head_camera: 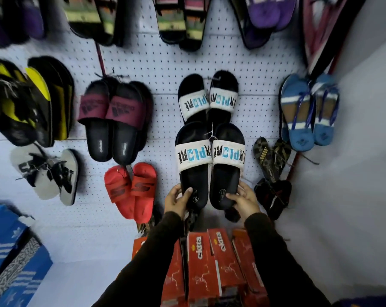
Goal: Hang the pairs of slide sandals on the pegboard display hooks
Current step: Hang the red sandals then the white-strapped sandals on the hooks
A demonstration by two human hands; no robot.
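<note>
A pair of black slides with white EXPLORE straps (209,160) rests against the white pegboard (161,63), tied together at the top by a string. My left hand (177,199) grips the heel of the left slide. My right hand (245,199) grips the heel of the right one. Just above hangs a matching EXPLORE pair (207,100) on a hook. The hook behind the held pair is hidden.
Maroon-strapped black slides (116,120) and red slides (132,191) hang to the left, blue sandals (309,111) and dark patterned sandals (271,158) to the right. Red shoe boxes (209,262) stand below my arms. Blue boxes (10,251) sit at the lower left.
</note>
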